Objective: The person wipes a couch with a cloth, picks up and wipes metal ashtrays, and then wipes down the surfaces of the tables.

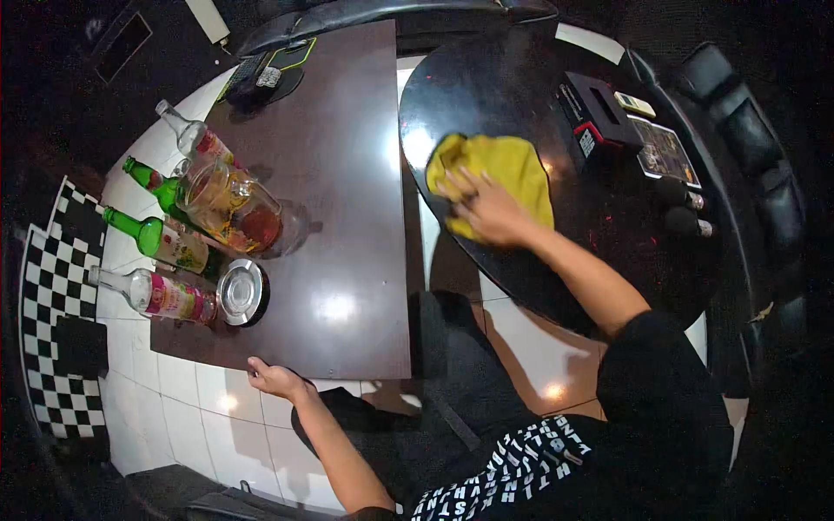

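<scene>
My right hand (486,208) presses on a bunched yellow cloth (530,169) lying on the black rounded table (504,87); its fingers are slightly blurred. At the near edge of the dark brown table (347,217), my left hand (276,380) grips the rim, thumb up by the edge and the other fingers partly hidden. Farther in from that hand are a round metal ashtray (243,292) and a clear bottle with a pink label (165,295). A glass pitcher (233,204) with a patterned side stands beyond them.
Green bottles (161,239) and another clear bottle (195,135) line the brown table's left side. A black box (599,113), a pale remote (634,104) and a framed picture-like tray (667,152) sit on the black table. A narrow gap with white floor tiles (543,356) separates the tables.
</scene>
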### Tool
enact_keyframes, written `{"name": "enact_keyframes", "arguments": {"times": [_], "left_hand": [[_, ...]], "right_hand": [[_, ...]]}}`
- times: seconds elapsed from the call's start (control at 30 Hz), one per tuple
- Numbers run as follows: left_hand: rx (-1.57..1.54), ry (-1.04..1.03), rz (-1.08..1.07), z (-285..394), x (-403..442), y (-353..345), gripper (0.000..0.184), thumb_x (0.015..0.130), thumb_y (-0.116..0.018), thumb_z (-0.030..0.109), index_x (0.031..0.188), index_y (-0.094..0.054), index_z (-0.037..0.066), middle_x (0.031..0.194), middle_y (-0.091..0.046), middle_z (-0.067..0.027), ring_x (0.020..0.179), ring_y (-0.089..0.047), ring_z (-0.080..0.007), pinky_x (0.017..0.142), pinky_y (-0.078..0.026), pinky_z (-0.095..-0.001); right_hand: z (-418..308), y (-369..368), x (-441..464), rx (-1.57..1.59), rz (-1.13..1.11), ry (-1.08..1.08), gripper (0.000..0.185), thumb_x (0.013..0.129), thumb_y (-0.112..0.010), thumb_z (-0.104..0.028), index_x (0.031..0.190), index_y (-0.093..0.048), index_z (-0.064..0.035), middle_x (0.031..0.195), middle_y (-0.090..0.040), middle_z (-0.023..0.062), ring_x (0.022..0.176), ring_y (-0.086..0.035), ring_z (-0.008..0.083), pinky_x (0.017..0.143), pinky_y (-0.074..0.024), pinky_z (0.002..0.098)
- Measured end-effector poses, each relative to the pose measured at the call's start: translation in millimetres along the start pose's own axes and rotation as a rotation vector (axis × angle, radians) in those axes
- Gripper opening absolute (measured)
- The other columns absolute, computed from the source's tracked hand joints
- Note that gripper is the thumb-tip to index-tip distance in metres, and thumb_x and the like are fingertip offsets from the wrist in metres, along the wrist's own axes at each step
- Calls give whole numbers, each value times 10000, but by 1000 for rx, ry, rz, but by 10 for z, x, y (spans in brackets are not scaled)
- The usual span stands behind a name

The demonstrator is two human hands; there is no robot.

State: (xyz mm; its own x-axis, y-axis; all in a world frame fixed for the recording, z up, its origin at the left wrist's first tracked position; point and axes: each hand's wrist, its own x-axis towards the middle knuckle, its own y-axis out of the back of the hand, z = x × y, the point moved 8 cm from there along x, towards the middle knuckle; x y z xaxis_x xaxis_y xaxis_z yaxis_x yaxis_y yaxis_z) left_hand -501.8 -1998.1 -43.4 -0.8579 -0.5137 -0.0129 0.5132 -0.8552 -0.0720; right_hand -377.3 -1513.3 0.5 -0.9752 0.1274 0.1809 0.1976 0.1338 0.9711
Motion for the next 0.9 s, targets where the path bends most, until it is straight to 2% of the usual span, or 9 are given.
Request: {"name": "enact_keyframes", "arguments": {"times": [0.03,0.1,0.23,0.33,0.4,0.5,0.67,0.73,0.9], "left_hand": [[18,-10,26,1,-7,18,593,957,-496,350,1286,-332,-115,1274,-419,-271,1107,-502,-318,945,-436,-392],[66,-34,66,30,-8,37,595,954,-503,354,1285,-339,-112,1272,-421,-267,1105,-502,-321,942,-438,-394],[83,-36,60,41,-12,32,610,950,-509,368,1286,-336,-112,1278,-415,-263,1103,-501,-321,941,-439,-397],[62,-8,47,82,-52,-8,620,951,-505,375,1287,-331,-116,1275,-413,-262,1100,-502,-319,940,-439,-397],[62,-21,66,75,-46,-11,613,956,-493,368,1285,-325,-121,1269,-414,-261,1090,-506,-318,935,-439,-397],[96,-43,86,27,-8,32,607,964,-473,363,1291,-311,-123,1271,-405,-263,1097,-501,-316,938,-436,-394],[108,9,70,119,-80,-17,617,976,-444,354,1322,-257,-121,1292,-375,-269,1135,-476,-316,961,-420,-388],[89,17,43,125,-101,-48,615,977,-440,353,1324,-257,-121,1305,-366,-271,1140,-473,-319,965,-417,-388],[99,-51,44,37,-33,-7,606,982,-435,338,1321,-253,-131,1306,-364,-284,1138,-476,-317,969,-415,-386]], "right_hand": [[-171,67,-320,-75,-36,66,498,978,-356,-296,1460,-282,-195,1512,-264,70,1398,-206,314,1133,-185,487],[-360,244,-937,6,-138,98,587,912,-451,-252,1467,-266,-200,1523,-237,74,1395,-213,335,1135,-178,483],[-149,477,-2058,166,-148,-36,628,812,-552,-235,1419,-388,-225,1485,-319,89,1350,-299,361,1091,-242,500],[264,633,-2717,-28,-149,-343,689,755,-629,-297,1406,-410,-243,1494,-298,116,1357,-268,390,1091,-220,514],[469,758,-2802,-108,-123,-598,678,761,-563,-169,1415,-385,-188,1521,-223,136,1392,-203,375,1100,-184,532],[560,684,-2638,-183,-45,-746,703,748,-567,-164,1421,-366,-170,1534,-185,131,1414,-136,365,1113,-140,535],[-13,470,-2489,-94,-139,-396,711,752,-597,-210,1406,-354,-74,1538,-146,156,1420,-92,376,1126,-66,551],[-183,403,-2413,-105,-210,-350,793,742,-598,-254,1454,-279,-112,1540,-140,156,1419,-103,373,1127,-68,556],[-517,291,-1821,-145,-254,-253,705,869,-533,-338,1446,-254,-43,1523,-160,194,1413,-122,375,1121,-93,555]]}}
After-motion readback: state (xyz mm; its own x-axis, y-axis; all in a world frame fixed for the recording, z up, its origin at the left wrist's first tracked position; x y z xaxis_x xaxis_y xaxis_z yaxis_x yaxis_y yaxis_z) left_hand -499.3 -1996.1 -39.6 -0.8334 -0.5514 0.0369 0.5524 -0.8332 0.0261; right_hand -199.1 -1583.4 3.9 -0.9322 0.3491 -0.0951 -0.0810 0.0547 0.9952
